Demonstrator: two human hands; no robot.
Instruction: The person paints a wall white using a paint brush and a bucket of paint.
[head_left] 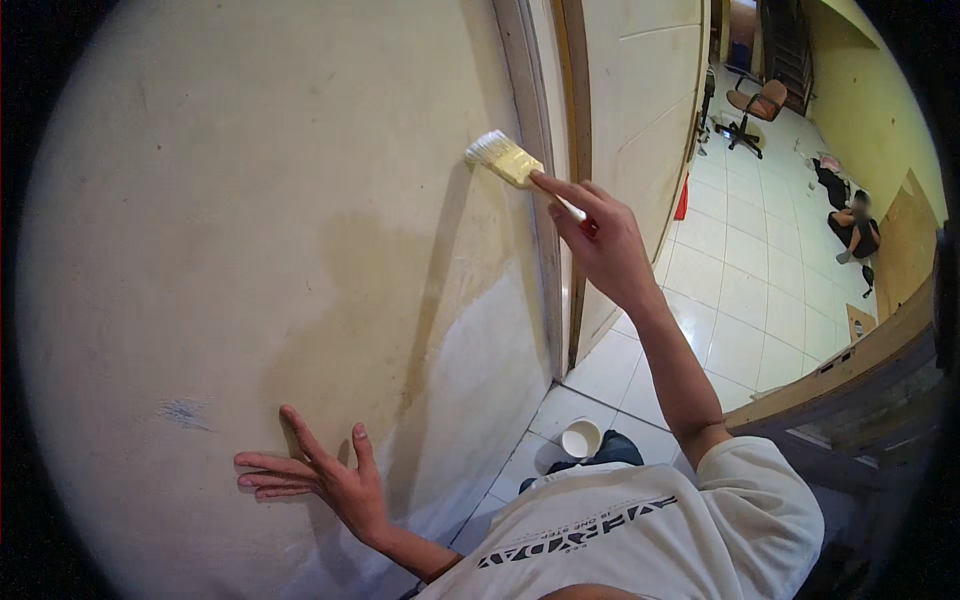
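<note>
My right hand [605,235] grips a flat paintbrush [512,165], its fingers closed round the handle. The white-tipped bristles meet or nearly meet the cream wall [250,180], close to the door frame; a small gap cannot be ruled out. Lower on the wall is a whiter painted patch [490,350] with an uneven upper edge. My left hand [335,480] is at the wall's lower left with its fingers spread, seemingly resting against the surface. It holds nothing. A small bluish scuff [185,413] marks the wall above and left of it.
A white tub [580,438] stands on the tiled floor by my feet. Right of the wall are a door frame [535,90] and a pale door [640,120]. Farther off, a brown swivel chair [757,102] stands and a person [855,228] sits against the right wall.
</note>
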